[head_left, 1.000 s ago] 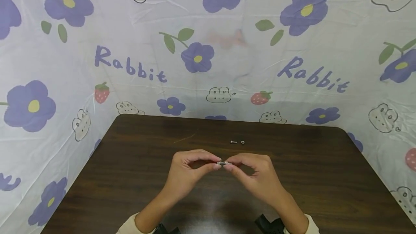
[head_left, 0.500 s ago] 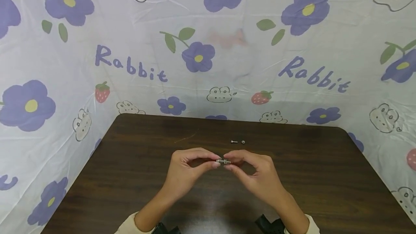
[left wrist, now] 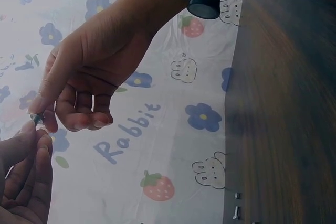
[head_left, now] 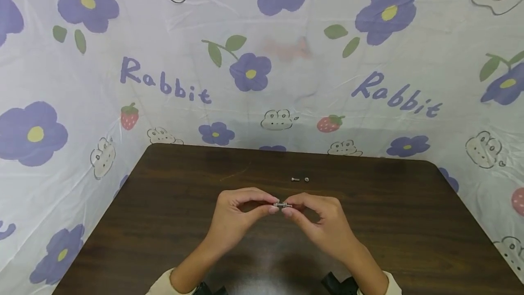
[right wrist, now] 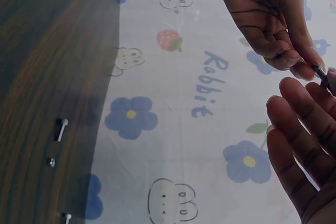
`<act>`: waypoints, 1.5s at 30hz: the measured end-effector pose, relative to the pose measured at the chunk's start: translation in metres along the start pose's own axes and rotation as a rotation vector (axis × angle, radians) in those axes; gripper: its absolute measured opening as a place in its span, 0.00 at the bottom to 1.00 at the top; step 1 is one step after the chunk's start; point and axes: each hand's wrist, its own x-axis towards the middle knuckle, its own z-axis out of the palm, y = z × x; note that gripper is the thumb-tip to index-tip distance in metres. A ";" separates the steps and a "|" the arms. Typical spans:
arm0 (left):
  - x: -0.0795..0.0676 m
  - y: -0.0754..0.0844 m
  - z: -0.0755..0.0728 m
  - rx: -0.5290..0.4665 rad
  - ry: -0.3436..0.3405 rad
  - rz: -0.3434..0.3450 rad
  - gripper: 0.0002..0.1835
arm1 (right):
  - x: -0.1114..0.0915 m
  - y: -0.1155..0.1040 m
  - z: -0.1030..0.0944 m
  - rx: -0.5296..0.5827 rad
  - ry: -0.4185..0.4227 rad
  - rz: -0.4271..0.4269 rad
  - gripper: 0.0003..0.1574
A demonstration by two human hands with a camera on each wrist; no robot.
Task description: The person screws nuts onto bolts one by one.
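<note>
A small metal bolt [head_left: 282, 205] with a nut-like collar near its right end is held level between my two hands above the table. My left hand [head_left: 236, 215] pinches its left end between thumb and fingertips. At the other end, the thumb and index finger of my right hand [head_left: 326, 218] pinch the collar. The right wrist view shows the bolt's dark shank [right wrist: 319, 71] between the hands, the right hand's other fingers [right wrist: 299, 153] stretched out. In the left wrist view, fingertips cover much of the bolt [left wrist: 36, 118].
Behind the hands, a second bolt [head_left: 295, 179] and a loose nut [head_left: 307, 180] lie on the dark wooden table [head_left: 172, 222]. A small metal piece [right wrist: 67, 217] shows at the right wrist view's lower edge. A flower-printed cloth [head_left: 311, 94] hangs beyond the table.
The right fingers, spread off the bolt half a second ago, have closed on its right end again. The left hand keeps its pinch almost unmoved.
</note>
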 end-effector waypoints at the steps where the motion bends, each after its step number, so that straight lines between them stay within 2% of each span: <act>1: 0.000 0.000 0.000 -0.001 -0.001 0.002 0.06 | 0.000 0.000 0.000 0.004 -0.004 0.002 0.11; 11: 0.001 -0.002 0.000 0.010 -0.003 0.011 0.06 | 0.001 0.000 -0.001 -0.006 -0.034 0.030 0.13; 17: 0.001 -0.001 0.000 0.043 0.009 0.016 0.06 | 0.000 -0.001 -0.002 -0.032 -0.007 -0.007 0.21; 27: 0.000 -0.002 0.001 0.025 -0.002 0.014 0.06 | 0.001 0.000 -0.004 -0.036 0.014 -0.064 0.16; 34: -0.002 -0.002 0.002 -0.006 -0.021 0.007 0.06 | -0.002 -0.001 -0.004 0.020 -0.042 0.008 0.14; 42: -0.001 -0.002 0.003 0.011 -0.008 0.010 0.06 | 0.000 -0.003 -0.004 -0.013 -0.038 0.029 0.12; 45: -0.001 -0.002 0.002 0.035 0.003 0.007 0.06 | -0.001 -0.003 -0.004 -0.018 -0.013 0.014 0.19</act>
